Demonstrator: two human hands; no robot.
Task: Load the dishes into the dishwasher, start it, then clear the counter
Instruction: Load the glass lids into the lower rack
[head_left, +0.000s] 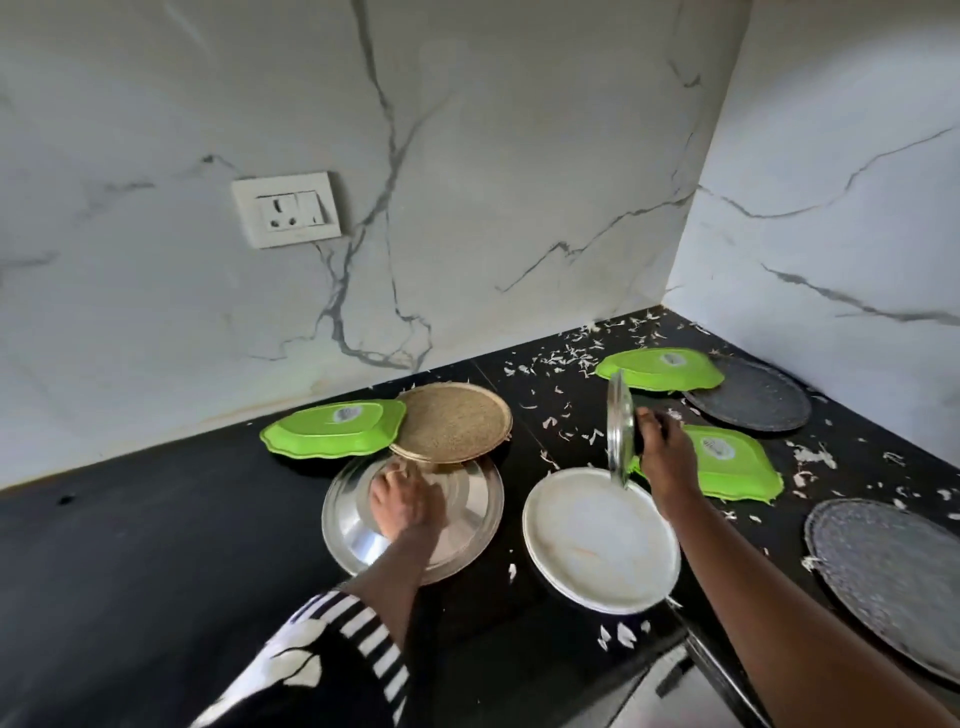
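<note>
On the black counter (156, 519) my left hand (405, 504) rests on an upturned steel plate (353, 535), fingers near the edge of a gold-brown round plate (452, 421) that overlaps it. My right hand (665, 452) grips a small steel plate (620, 426) held on edge, upright, above a white plate (597, 540). Three green scalloped plates lie upside down: one at the left (332, 426), one at the back (660, 366), one under my right hand (727, 462).
Two dark grey speckled plates lie at the right, one at the back (748, 397) and one near the counter's front (893, 577). White scraps (566, 358) litter the counter's back corner and right side. A wall socket (285, 208) sits on the marble backsplash.
</note>
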